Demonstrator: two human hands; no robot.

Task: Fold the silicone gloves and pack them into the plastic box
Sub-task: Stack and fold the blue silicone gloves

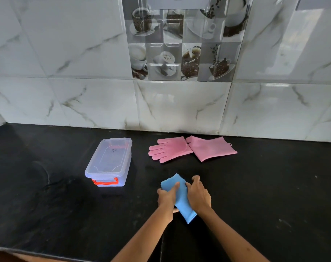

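A blue silicone glove (180, 197) lies folded on the black counter in the middle foreground. My left hand (167, 197) grips its left edge and my right hand (198, 195) grips its right edge. A pink silicone glove (191, 148) lies flat near the wall, fingers pointing left, cuff to the right. A clear plastic box (109, 161) with a shut lid and an orange-red handle stands to the left of the gloves.
The black stone counter (57, 195) ends at a front edge near the bottom of the view. A marble-patterned tiled wall (179, 106) rises right behind the pink glove.
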